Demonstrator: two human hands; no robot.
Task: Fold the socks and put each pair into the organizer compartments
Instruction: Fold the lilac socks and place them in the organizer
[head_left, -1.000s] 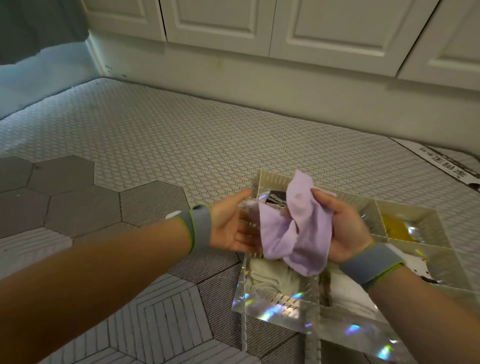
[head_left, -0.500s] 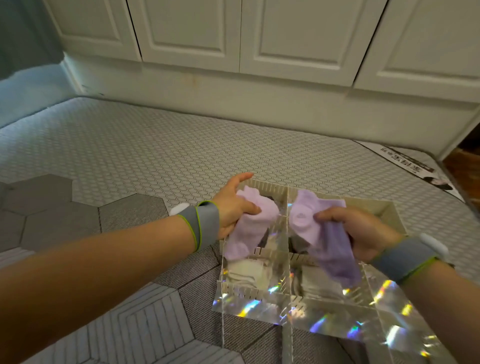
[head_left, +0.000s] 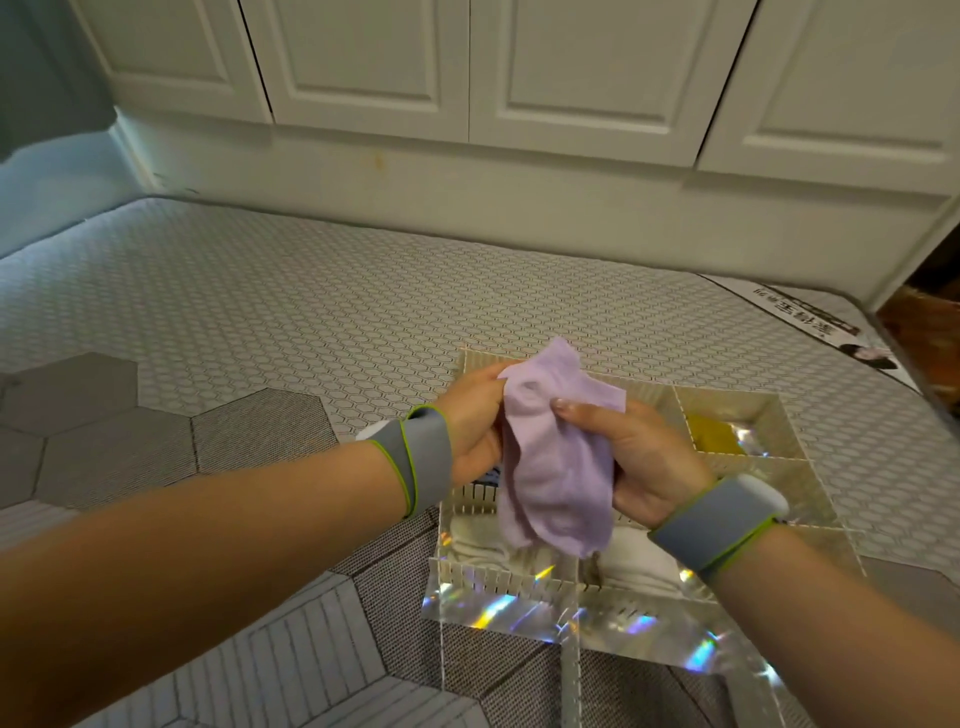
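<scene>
Head view, the only one: both hands are together on the lilac socks (head_left: 556, 467), held up over the organizer (head_left: 519, 578), which sits on the mattress (head_left: 311, 312). The left hand (head_left: 475, 421) grips the top left edge with its fingers curled behind the fabric. The right hand (head_left: 639, 457) pinches the front, thumb on top and fingers wrapped under. The socks are in the air above the middle compartments, not in any of them yet. Judgement: the step in hand is the fold; the pair looks stacked but not squared. To do it well, line up cuffs and toes first, keep the pinch at the top and let the lower ends hang flat. Then fold into a block narrow enough for one cell, and hold it closed with one hand on the way down so it doesn't spring open. Cell choice: the near cells hold white socks (head_left: 483, 545) and a far right cell holds something yellow (head_left: 714, 434). The cells under the hands are hidden, so can't tell if they're free. The socks are thin soft knit, pale lilac, short cut, limp and creased at the grip. Two rounded lower ends hang side by side, one overlapping the other. Where the fabric bunches, can't confirm it's exactly two socks. The organizer walls are thin slotted cream plastic and probably light, so it may shift if pushed.
</scene>
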